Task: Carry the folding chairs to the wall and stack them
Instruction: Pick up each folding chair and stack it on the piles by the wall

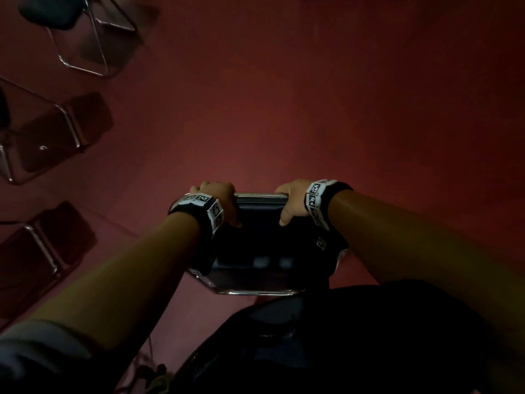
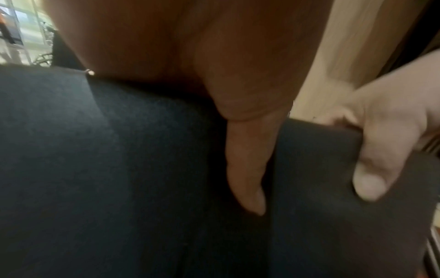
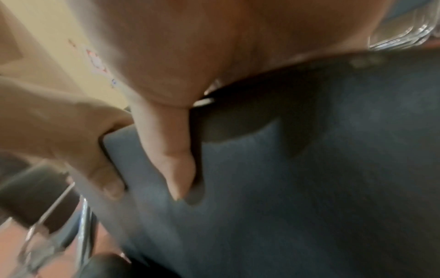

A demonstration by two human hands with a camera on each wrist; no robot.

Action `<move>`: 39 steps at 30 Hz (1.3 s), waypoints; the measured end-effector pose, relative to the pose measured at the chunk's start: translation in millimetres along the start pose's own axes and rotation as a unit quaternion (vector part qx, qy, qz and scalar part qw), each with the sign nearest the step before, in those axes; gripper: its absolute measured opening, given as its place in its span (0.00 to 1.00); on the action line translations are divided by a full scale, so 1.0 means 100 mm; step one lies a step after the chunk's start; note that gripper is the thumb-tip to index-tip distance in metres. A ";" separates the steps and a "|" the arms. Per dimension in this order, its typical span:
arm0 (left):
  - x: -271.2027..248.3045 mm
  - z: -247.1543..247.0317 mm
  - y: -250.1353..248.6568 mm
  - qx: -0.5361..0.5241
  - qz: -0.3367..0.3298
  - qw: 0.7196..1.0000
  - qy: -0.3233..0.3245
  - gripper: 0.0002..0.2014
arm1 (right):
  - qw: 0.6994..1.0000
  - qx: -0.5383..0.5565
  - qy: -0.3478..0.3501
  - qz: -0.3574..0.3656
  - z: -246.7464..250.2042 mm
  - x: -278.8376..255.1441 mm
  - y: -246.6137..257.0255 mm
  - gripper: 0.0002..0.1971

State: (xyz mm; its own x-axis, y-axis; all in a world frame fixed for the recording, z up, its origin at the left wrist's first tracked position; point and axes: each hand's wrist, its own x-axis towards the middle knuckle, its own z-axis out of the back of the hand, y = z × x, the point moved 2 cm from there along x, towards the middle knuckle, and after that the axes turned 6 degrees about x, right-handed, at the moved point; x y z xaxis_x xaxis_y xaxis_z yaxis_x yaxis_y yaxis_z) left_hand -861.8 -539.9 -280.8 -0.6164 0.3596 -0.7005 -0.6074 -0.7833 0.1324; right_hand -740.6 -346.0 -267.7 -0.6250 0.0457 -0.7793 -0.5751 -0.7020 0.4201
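Over red carpet (image 1: pixel 312 95), both-handed chair (image 1: pixel 255 211) grip

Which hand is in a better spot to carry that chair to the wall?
Neither; both look equally placed. The left hand and right hand each grip the chair by its top edge, on opposite sides.

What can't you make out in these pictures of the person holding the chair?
- Head view: the held chair's legs, hidden behind the forearms and dark clothing.
- Head view: the wall, outside the frame.
- Left side chairs, cut off by the edge and dim.
- Wrist views: fingers of the left hand and right hand, behind the chair's top edge.
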 end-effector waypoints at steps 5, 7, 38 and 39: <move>0.30 1.09 -0.97 0.053 -0.042 0.997 -0.031 0.44 | 0.998 0.062 -0.007 -0.016 0.97 0.04 -0.82 0.50; 0.46 1.54 -1.30 0.064 -0.055 0.995 -0.055 0.44 | 0.996 0.085 -0.029 -0.009 1.37 0.07 -1.12 0.50; 3.66 4.48 -3.15 0.070 -0.127 0.980 -0.138 0.42 | 0.984 0.084 -0.139 -0.068 5.40 1.63 -2.72 0.34; 3.77 4.58 -3.16 0.071 -0.126 0.981 -0.132 0.42 | 0.984 0.088 -0.136 -0.069 5.52 1.72 -2.75 0.35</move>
State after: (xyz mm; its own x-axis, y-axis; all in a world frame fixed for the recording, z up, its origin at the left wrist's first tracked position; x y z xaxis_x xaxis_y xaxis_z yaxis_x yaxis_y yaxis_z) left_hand -1132.1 75.4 -265.9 -0.5344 0.6660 -0.5204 -0.8095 -0.5805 0.0882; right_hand -981.4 246.8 -260.7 -0.6391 0.3363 -0.6917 -0.7317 -0.5430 0.4120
